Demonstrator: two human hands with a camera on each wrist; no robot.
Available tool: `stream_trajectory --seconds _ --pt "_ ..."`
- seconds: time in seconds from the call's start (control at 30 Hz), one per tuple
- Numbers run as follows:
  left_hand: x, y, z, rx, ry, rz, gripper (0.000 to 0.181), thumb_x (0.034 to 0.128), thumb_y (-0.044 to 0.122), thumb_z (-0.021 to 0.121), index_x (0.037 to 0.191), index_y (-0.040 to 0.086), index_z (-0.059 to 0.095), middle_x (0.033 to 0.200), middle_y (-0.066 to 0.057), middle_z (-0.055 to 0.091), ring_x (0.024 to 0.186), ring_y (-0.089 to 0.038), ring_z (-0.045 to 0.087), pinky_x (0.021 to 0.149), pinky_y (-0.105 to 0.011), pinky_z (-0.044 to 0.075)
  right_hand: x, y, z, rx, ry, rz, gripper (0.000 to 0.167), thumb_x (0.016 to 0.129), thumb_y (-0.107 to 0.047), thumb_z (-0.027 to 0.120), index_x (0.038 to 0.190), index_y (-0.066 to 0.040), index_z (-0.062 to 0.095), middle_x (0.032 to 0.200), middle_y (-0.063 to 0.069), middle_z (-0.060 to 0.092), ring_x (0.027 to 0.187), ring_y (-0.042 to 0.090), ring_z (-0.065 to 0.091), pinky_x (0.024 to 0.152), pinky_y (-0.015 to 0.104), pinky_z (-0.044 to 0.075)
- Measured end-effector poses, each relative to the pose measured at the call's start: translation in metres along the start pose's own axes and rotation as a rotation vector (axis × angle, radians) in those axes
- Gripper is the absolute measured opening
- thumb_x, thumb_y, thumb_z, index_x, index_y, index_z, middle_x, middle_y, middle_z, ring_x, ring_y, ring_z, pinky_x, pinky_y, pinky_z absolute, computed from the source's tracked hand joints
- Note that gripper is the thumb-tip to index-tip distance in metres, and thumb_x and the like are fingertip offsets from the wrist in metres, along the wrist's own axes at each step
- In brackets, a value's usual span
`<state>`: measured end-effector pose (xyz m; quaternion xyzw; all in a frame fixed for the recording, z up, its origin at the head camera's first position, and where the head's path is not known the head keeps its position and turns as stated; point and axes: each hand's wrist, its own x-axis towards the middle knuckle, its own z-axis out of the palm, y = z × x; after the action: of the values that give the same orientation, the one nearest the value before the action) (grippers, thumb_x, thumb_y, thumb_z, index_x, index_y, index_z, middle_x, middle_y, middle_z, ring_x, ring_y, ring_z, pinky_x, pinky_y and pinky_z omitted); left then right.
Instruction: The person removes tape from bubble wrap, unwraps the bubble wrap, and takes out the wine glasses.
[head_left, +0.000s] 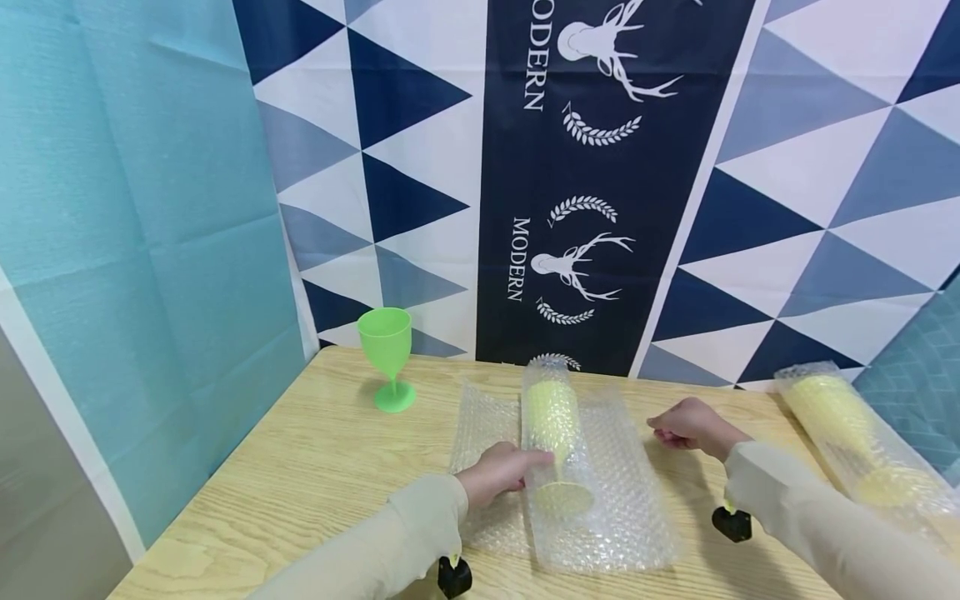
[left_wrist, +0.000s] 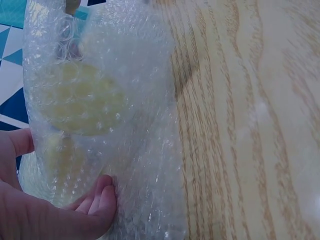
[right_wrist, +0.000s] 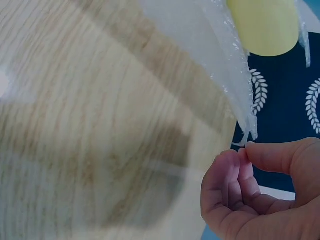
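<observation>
A yellow goblet [head_left: 553, 415] lies on its side under clear bubble wrap [head_left: 626, 492], its round base [left_wrist: 82, 98] showing through the film. My left hand [head_left: 497, 475] grips the wrapped goblet around its stem, thumb on top and fingers curled at the side. Beyond the sheet's right edge is my right hand [head_left: 693, 427], above the table. Its thumb and forefinger meet in a pinch at the tapering edge of the bubble wrap in the right wrist view. That pinched bit is very small there.
A green goblet [head_left: 387, 354] stands upright at the back left of the wooden table [head_left: 300, 492]. Another yellow goblet in bubble wrap [head_left: 862, 442] lies at the right edge. Patterned cloth [head_left: 420, 167] hangs behind the table, and a teal curtain [head_left: 150, 250] on the left.
</observation>
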<state>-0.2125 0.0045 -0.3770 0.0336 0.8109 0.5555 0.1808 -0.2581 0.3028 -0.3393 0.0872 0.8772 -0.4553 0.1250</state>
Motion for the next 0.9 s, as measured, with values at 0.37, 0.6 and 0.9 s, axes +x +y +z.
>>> stream_trajectory --seconds 0.37,0.6,0.9 --pt "-0.002 0.0 -0.002 -0.005 -0.013 0.005 0.057 0.08 0.045 0.07 0.112 -0.001 0.057 0.113 -0.008 0.059 0.09 -0.014 0.056 0.085 -0.029 0.052 -0.005 -0.003 0.007 -0.155 0.044 -0.045 0.027 0.091 -0.012 0.057 0.067 -0.001 0.061 0.053 -0.005 0.052 0.052 0.005 0.049 0.054 0.02 0.047" --pt "0.0 -0.001 -0.001 -0.002 -0.003 0.012 0.065 0.0824 0.042 0.069 0.124 -0.005 0.054 0.125 -0.014 0.059 0.1 -0.019 0.061 0.092 -0.037 0.053 -0.019 -0.026 0.005 -0.287 0.079 -0.113 0.032 0.094 -0.021 0.057 0.065 -0.008 0.058 0.055 -0.006 0.053 0.059 0.009 0.052 0.065 0.026 0.051" --pt "0.002 -0.003 0.0 0.007 0.005 0.005 0.067 0.0834 0.043 0.067 0.126 -0.006 0.052 0.127 -0.015 0.058 0.103 -0.024 0.062 0.095 -0.04 0.051 -0.041 -0.047 0.032 -0.436 0.119 -0.343 0.02 0.089 -0.02 0.062 0.084 -0.001 0.065 0.07 0.002 0.063 0.066 0.013 0.055 0.06 0.026 0.045"
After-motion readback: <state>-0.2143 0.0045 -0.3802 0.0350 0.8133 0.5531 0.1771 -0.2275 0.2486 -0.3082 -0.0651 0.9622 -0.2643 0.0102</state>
